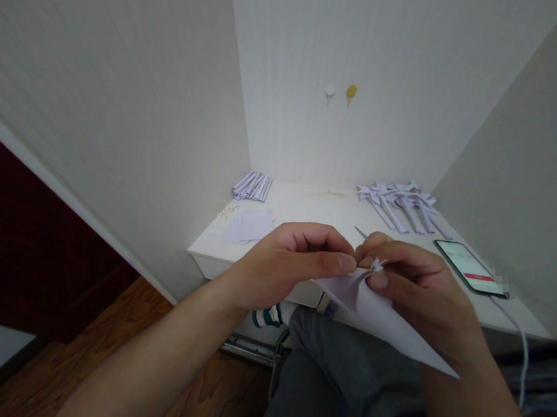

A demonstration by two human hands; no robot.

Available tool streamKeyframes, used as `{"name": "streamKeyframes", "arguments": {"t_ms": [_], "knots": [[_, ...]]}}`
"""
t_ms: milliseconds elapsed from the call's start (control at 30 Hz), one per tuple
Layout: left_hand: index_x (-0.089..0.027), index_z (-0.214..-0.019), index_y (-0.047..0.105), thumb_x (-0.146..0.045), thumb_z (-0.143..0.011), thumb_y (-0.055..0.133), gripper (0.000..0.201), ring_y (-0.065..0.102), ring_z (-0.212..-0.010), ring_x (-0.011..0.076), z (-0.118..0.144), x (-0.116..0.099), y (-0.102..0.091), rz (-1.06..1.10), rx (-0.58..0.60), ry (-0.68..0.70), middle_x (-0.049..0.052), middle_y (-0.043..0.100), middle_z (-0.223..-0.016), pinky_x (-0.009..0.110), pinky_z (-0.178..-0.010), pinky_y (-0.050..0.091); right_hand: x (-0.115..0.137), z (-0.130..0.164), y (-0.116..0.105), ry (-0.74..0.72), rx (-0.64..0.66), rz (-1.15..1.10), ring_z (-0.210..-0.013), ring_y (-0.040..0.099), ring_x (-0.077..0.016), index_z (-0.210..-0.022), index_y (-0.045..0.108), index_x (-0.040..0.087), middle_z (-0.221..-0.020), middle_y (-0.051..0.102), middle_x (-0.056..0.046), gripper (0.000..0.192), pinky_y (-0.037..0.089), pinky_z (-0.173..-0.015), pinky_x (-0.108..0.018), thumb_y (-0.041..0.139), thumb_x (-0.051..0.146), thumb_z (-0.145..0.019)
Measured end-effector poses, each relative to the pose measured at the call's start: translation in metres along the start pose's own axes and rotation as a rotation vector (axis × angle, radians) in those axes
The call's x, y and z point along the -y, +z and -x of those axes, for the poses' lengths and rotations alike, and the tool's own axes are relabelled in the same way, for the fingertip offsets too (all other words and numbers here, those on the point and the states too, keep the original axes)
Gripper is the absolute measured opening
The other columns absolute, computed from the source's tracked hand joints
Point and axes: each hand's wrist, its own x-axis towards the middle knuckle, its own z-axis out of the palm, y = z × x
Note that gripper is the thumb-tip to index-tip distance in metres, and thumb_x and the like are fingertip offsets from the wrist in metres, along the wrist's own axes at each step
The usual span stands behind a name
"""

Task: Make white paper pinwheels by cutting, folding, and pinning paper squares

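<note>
My right hand (409, 282) pinches a white paper pinwheel (388, 322) at its middle, where the folded tips gather between thumb and fingers. One long corner of the paper hangs down to the right over my lap. Close against it, my left hand (301, 255) is closed, thumb and fingertip together at the paper's upper edge. A thin yellowish stick (364, 268) shows slightly at those fingertips; most of it is hidden. Behind my right fingers a grey pointed tip (360, 231) sticks out, and what it belongs to is hidden.
On the white tabletop (302, 206) lie rolled paper tubes (252, 187), square paper sheets (255, 225), small pale bits (229, 210) and thin pale sticks (332, 193). Several paper pinwheels on stems (403, 205) lie at right, near a phone (471, 267) with a white cable (525, 350). Walls enclose the table.
</note>
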Motion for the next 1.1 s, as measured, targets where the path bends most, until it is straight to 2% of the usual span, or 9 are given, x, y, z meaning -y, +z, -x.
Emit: {"name": "streamKeyframes", "arguments": {"t_ms": [167, 233, 333, 467, 667, 733, 833, 933, 1100], "knots": [[-0.015, -0.076, 0.073, -0.022, -0.078, 0.079, 0.009, 0.056, -0.065, 0.0107, -0.001, 0.002, -0.001, -0.029, 0.027, 0.005, 0.002, 0.066, -0.073, 0.019, -0.057, 0.043, -0.001, 0.002, 0.0, -0.016, 0.018, -0.004, -0.067, 0.059, -0.0154, -0.081, 0.082, 0.026, -0.077, 0.065, -0.002, 0.009, 0.048, -0.052, -0.024, 0.089, 0.031, -0.078], [-0.015, -0.077, 0.071, -0.025, -0.079, 0.08, 0.014, 0.054, -0.065, 0.0106, -0.001, 0.004, 0.001, -0.044, -0.01, 0.034, 0.0, 0.064, -0.072, 0.021, -0.058, 0.042, -0.002, 0.003, 0.001, -0.032, 0.018, 0.01, -0.07, 0.06, -0.0158, -0.082, 0.082, 0.026, -0.078, 0.066, -0.002, 0.007, 0.049, -0.054, -0.025, 0.088, 0.027, -0.079], [-0.017, -0.079, 0.068, -0.034, -0.081, 0.08, 0.021, 0.049, -0.063, 0.01, -0.003, 0.013, 0.007, -0.09, -0.242, 0.177, -0.003, 0.058, -0.072, 0.022, -0.058, 0.039, -0.005, 0.005, 0.004, -0.072, -0.006, 0.067, -0.072, 0.06, -0.016, -0.083, 0.081, 0.025, -0.08, 0.066, -0.002, 0.008, 0.049, -0.057, -0.026, 0.083, 0.018, -0.081], [-0.02, -0.08, 0.063, -0.039, -0.094, 0.065, 0.024, 0.045, -0.066, 0.0117, -0.01, 0.027, 0.011, -0.187, -0.595, 0.394, -0.003, 0.053, -0.072, 0.024, -0.064, 0.04, -0.009, 0.007, 0.012, -0.13, -0.111, 0.13, -0.074, 0.06, -0.0162, -0.085, 0.08, 0.025, -0.081, 0.066, -0.001, 0.014, 0.05, -0.057, -0.026, 0.081, 0.012, -0.081], [-0.023, -0.085, 0.055, -0.044, -0.1, 0.057, 0.026, 0.046, -0.07, 0.0141, -0.018, 0.051, 0.013, -0.16, -0.815, 0.501, -0.003, 0.048, -0.075, 0.024, -0.069, 0.043, -0.014, 0.008, 0.018, -0.217, -0.246, 0.205, -0.075, 0.063, -0.0165, -0.088, 0.079, 0.026, -0.082, 0.067, -0.001, 0.017, 0.053, -0.059, -0.027, 0.076, 0.01, -0.084], [-0.023, -0.086, 0.055, -0.044, -0.102, 0.054, 0.026, 0.049, -0.077, 0.0151, -0.016, 0.06, 0.015, -0.132, -0.826, 0.534, -0.002, 0.051, -0.08, 0.025, -0.075, 0.044, -0.016, 0.007, 0.02, -0.267, -0.318, 0.268, -0.074, 0.062, -0.0161, -0.09, 0.079, 0.026, -0.082, 0.066, 0.0, 0.017, 0.051, -0.058, -0.027, 0.077, 0.01, -0.084], [-0.023, -0.092, 0.059, -0.049, -0.102, 0.053, 0.029, 0.055, -0.087, 0.0169, -0.008, 0.073, 0.02, -0.092, -0.69, 0.499, 0.001, 0.058, -0.09, 0.028, -0.082, 0.047, -0.018, 0.006, 0.022, -0.351, -0.417, 0.394, -0.074, 0.06, -0.0161, -0.091, 0.078, 0.026, -0.08, 0.066, 0.0, 0.018, 0.048, -0.061, -0.029, 0.077, 0.009, -0.085], [-0.023, -0.105, 0.062, -0.049, -0.097, 0.062, 0.028, 0.06, -0.089, 0.0167, -0.002, 0.079, 0.025, -0.088, -0.585, 0.44, 0.003, 0.064, -0.099, 0.027, -0.08, 0.049, -0.021, 0.007, 0.024, -0.456, -0.451, 0.533, -0.075, 0.062, -0.0174, -0.095, 0.078, 0.026, -0.081, 0.067, 0.0, 0.022, 0.049, -0.065, -0.033, 0.078, 0.008, -0.084], [-0.022, -0.116, 0.065, -0.048, -0.096, 0.065, 0.033, 0.065, -0.092, 0.0165, -0.005, 0.075, 0.028, -0.091, -0.625, 0.393, 0.004, 0.071, -0.106, 0.025, -0.076, 0.05, -0.025, 0.009, 0.026, -0.569, -0.419, 0.698, -0.072, 0.062, -0.0173, -0.1, 0.077, 0.028, -0.084, 0.068, -0.001, 0.03, 0.05, -0.064, -0.034, 0.078, 0.003, -0.083]]}}
